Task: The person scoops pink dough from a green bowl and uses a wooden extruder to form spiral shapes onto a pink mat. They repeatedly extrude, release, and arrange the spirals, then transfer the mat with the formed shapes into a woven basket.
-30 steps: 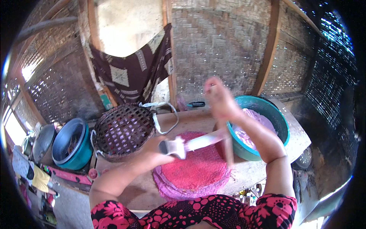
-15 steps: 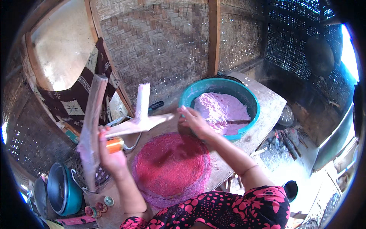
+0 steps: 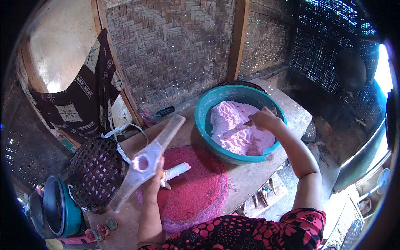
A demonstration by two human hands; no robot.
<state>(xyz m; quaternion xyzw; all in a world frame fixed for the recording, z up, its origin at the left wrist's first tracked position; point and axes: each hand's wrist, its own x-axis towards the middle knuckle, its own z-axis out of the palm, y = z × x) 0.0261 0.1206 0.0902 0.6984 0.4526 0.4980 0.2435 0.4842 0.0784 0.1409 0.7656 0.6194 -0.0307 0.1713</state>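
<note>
My left hand [image 3: 151,183] grips a wooden press [image 3: 158,146], a long flat bar with a round hole through its wide middle. Held with it is a T-shaped wooden plunger [image 3: 179,169], its whitish shaft pointing right and the rest partly hidden by my fingers. Under them lies a round, rough-textured red-pink disc [image 3: 187,204] on the table. At the right, my right hand [image 3: 266,119] closes on the end of a flat wooden stick [image 3: 236,131], whose other end touches the pink dough [image 3: 225,112] in a large teal basin [image 3: 204,131].
A dark woven basket [image 3: 98,171] with white straps stands at the table's left, with small round coiled pieces [image 3: 103,229] near it. Teal and dark basins [image 3: 71,208] lean farther left. A woven bamboo wall [image 3: 171,50] rises behind the wooden table [image 3: 246,183].
My right hand has let go of the plunger, moved right over the basin and taken the stick. My left hand has lowered and tilted the press, and now holds the plunger too.
</note>
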